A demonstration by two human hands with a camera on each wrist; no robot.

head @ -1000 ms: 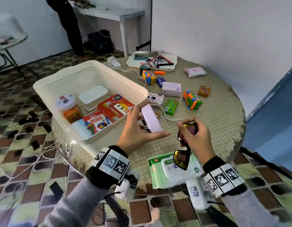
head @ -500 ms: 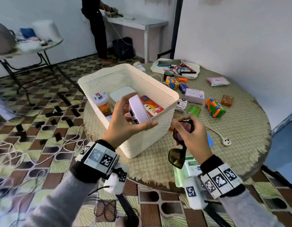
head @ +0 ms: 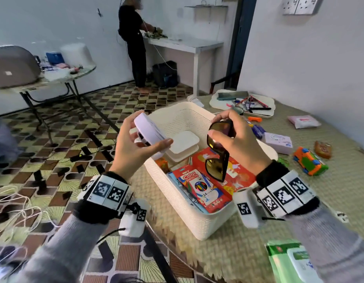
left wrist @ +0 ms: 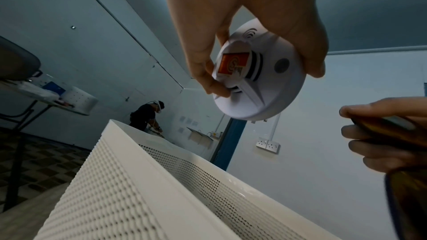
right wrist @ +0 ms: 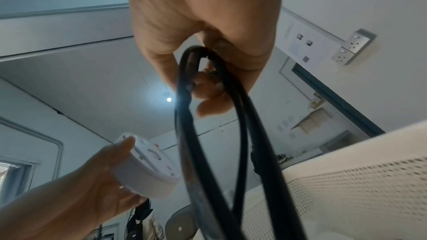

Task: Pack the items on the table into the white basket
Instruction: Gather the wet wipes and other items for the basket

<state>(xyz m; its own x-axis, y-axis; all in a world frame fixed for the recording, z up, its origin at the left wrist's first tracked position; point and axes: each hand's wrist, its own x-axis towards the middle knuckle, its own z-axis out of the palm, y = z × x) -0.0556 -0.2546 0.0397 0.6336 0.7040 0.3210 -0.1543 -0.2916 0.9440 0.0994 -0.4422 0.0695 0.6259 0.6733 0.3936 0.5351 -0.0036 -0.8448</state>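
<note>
wipes pack [head: 289, 260] cut off, sunglasses [left wrist: 406, 198] blurred

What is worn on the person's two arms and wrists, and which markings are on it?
Both arms wear grey knit sleeves. The left wrist and right wrist each carry a black band with white square tags printed with black coded patterns. Under each wrist hangs a white camera block with another coded tag; thin black cables lead from them.

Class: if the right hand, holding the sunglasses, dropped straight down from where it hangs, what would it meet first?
Probably the red box lying in the white basket: the sunglasses in the right hand hang directly over it, though depth is uncertain.
</note>
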